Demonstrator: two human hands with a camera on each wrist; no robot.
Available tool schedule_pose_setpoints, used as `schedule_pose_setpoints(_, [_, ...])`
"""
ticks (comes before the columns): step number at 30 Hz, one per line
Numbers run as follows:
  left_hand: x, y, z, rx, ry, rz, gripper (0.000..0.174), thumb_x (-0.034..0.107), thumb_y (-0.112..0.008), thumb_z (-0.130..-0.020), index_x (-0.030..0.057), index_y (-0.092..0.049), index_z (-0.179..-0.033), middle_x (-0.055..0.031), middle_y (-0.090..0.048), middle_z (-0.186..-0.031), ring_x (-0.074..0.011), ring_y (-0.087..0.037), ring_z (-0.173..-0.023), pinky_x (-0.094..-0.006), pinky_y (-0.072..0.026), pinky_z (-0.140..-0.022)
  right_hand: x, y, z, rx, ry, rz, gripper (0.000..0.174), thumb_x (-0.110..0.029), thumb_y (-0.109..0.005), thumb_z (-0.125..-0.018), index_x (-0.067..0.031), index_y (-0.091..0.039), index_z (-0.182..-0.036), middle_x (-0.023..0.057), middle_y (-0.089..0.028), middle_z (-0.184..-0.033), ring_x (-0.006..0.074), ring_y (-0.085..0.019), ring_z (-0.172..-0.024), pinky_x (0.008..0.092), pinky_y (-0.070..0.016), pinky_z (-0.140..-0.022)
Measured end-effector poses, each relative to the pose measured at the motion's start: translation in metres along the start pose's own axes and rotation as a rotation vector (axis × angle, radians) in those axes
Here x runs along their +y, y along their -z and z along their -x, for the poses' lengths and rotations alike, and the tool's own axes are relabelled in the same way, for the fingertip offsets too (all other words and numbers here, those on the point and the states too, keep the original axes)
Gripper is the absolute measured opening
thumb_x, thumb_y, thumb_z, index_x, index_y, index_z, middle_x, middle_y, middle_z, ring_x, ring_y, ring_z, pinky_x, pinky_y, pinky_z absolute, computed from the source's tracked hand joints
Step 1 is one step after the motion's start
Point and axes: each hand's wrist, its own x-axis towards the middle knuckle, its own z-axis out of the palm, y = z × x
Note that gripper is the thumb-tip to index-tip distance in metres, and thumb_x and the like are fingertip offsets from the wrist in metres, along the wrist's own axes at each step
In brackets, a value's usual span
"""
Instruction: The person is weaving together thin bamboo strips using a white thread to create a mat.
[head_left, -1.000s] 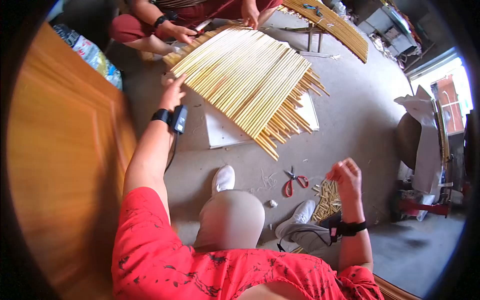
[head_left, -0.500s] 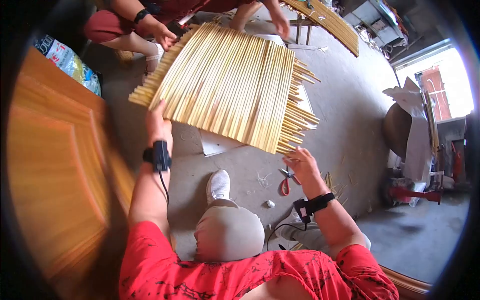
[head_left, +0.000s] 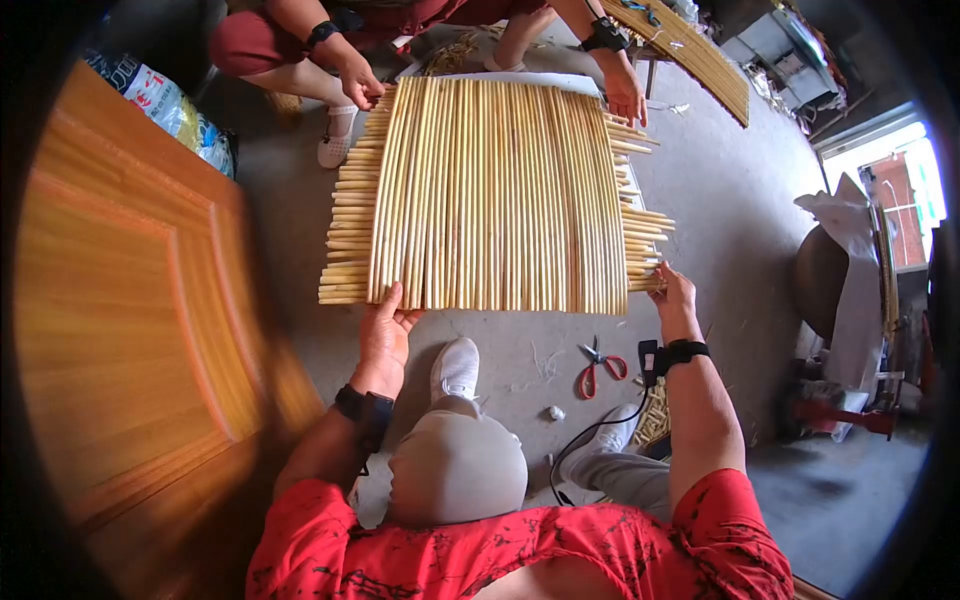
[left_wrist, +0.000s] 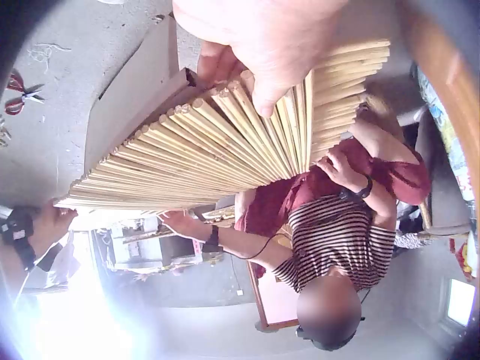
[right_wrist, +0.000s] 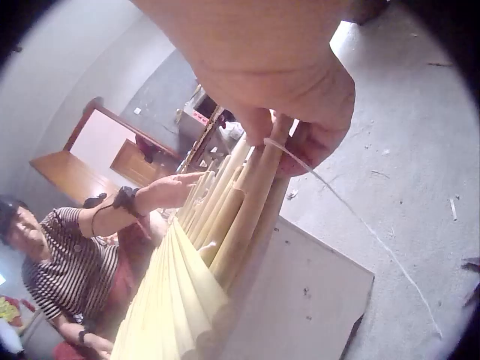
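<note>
A mat of pale yellow sticks [head_left: 490, 200] hangs level between two people, with a crosswise layer of sticks [head_left: 345, 240] jutting out at both sides. My left hand [head_left: 384, 345] grips its near edge at the left corner; in the left wrist view the thumb of that hand [left_wrist: 262, 45] lies over the stick ends, fingers beneath. At the near right corner my right hand [head_left: 677, 300] pinches the jutting stick ends. A white string [right_wrist: 367, 229] trails from there in the right wrist view. The other person's hands [head_left: 360, 82] are at the far corners.
Under the mat is a white board [right_wrist: 300, 300]. Red-handled scissors [head_left: 602, 370] and cut stick pieces [head_left: 655, 415] lie on the floor near my feet. A wooden panel [head_left: 130, 300] stands at the left, another stick mat [head_left: 690, 60] at the back right.
The mat has turned from slanted to square in front of me and come nearer. My right hand has moved from the open air onto its right corner; my left hand has shifted right and nearer.
</note>
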Motion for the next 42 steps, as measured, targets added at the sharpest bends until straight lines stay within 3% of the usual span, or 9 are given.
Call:
schedule_pose_setpoints(5, [-0.001,0.012,-0.006,-0.052,0.001,0.007,0.033,0.018,-0.066,-0.078,0.0105,-0.05,-0.106,-0.0019,-0.058,-0.094,-0.0146,-0.058,-0.08,-0.0293,-0.0493,-0.067,-0.001,-0.01,0.014,0.085,0.081,0.023,0.016,-0.019,-0.062,-0.078,-0.0039,-0.058,-0.082,0.008,-0.058,-0.077,0.0192,-0.056,-0.067,0.0314,-0.0467,-0.054])
schedule_pose_setpoints(8, [-0.002,0.016,-0.009,0.112,0.042,-0.058,0.022,0.019,-0.069,-0.075,0.0117,-0.057,-0.092,0.0008,-0.058,-0.08,-0.0103,-0.052,-0.064,-0.0232,-0.0416,-0.052,-0.009,-0.019,0.023,0.127,0.148,-0.001,0.016,-0.018,-0.063,-0.077,-0.0033,-0.058,-0.08,0.0075,-0.057,-0.073,0.0181,-0.055,-0.061,0.0293,-0.0455,-0.05])
schedule_pose_setpoints(12, [0.003,0.007,-0.001,0.097,0.058,-0.036,0.019,0.017,-0.071,-0.073,0.0097,-0.058,-0.085,-0.0003,-0.057,-0.07,-0.0114,-0.05,-0.054,-0.0231,-0.0411,-0.048,-0.027,-0.018,0.008,0.094,0.23,-0.019,0.016,-0.017,-0.065,-0.075,-0.0026,-0.058,-0.076,0.0064,-0.057,-0.068,0.0167,-0.054,-0.055,0.0276,-0.0444,-0.048])
schedule_pose_setpoints(21, [0.004,0.019,-0.007,0.085,0.095,-0.013,0.014,0.016,-0.071,-0.072,0.0118,-0.058,-0.078,-0.0007,-0.058,-0.071,-0.0129,-0.05,-0.058,-0.0245,-0.0403,-0.051,-0.019,-0.019,0.022,0.076,0.24,-0.076,0.013,-0.017,-0.066,-0.075,-0.0083,-0.057,-0.072,0.0014,-0.056,-0.065,0.0109,-0.052,-0.053,0.0232,-0.0418,-0.047])
schedule_pose_setpoints(23, [0.003,0.027,-0.01,0.085,0.105,0.045,0.018,0.011,-0.071,-0.071,0.0102,-0.059,-0.085,-0.0014,-0.06,-0.074,-0.0131,-0.052,-0.057,-0.0242,-0.0414,-0.05,-0.02,-0.016,0.028,0.063,0.302,-0.119,0.013,-0.017,-0.067,-0.075,-0.0095,-0.056,-0.07,0.0,-0.055,-0.064,0.0092,-0.051,-0.052,0.0229,-0.0402,-0.046])
schedule_pose_setpoints(28, [0.006,0.031,-0.012,0.062,0.103,0.092,0.017,0.013,-0.07,-0.071,0.0109,-0.059,-0.084,0.0004,-0.059,-0.074,-0.0143,-0.053,-0.066,-0.027,-0.0375,-0.052,-0.041,-0.019,0.053,0.096,0.384,-0.14,0.013,-0.016,-0.068,-0.074,-0.0103,-0.056,-0.071,-0.002,-0.055,-0.062,0.0074,-0.05,-0.052,0.0209,-0.0364,-0.046])
schedule_pose_setpoints(33, [0.017,0.023,-0.003,0.021,0.129,0.101,0.015,0.014,-0.068,-0.073,0.0123,-0.06,-0.086,0.0008,-0.063,-0.081,-0.0143,-0.056,-0.068,-0.027,-0.0405,-0.055,-0.062,-0.021,0.074,0.086,0.471,-0.219,0.01,-0.014,-0.066,-0.076,-0.0096,-0.058,-0.073,-0.0013,-0.059,-0.067,0.0052,-0.048,-0.052,0.0195,-0.0324,-0.045])
schedule_pose_setpoints(35, [0.02,0.019,-0.001,-0.012,0.113,0.098,0.017,0.014,-0.068,-0.074,0.0124,-0.06,-0.088,0.0006,-0.063,-0.082,-0.0142,-0.057,-0.07,-0.0266,-0.0414,-0.055,-0.074,-0.02,0.082,0.095,0.524,-0.223,0.013,-0.015,-0.068,-0.075,-0.0079,-0.057,-0.072,-0.0027,-0.053,-0.063,0.0044,-0.045,-0.05,0.0187,-0.0335,-0.043])
schedule_pose_setpoints(42, [0.021,0.011,0.007,0.0,0.156,0.159,0.024,0.01,-0.067,-0.074,0.0093,-0.057,-0.095,-0.0016,-0.061,-0.083,-0.0153,-0.056,-0.07,-0.0262,-0.042,-0.055,-0.104,-0.023,0.097,0.08,0.613,-0.224,0.011,-0.013,-0.065,-0.078,-0.0065,-0.058,-0.073,-0.0032,-0.052,-0.063,0.0039,-0.044,-0.051,0.018,-0.0317,-0.042])
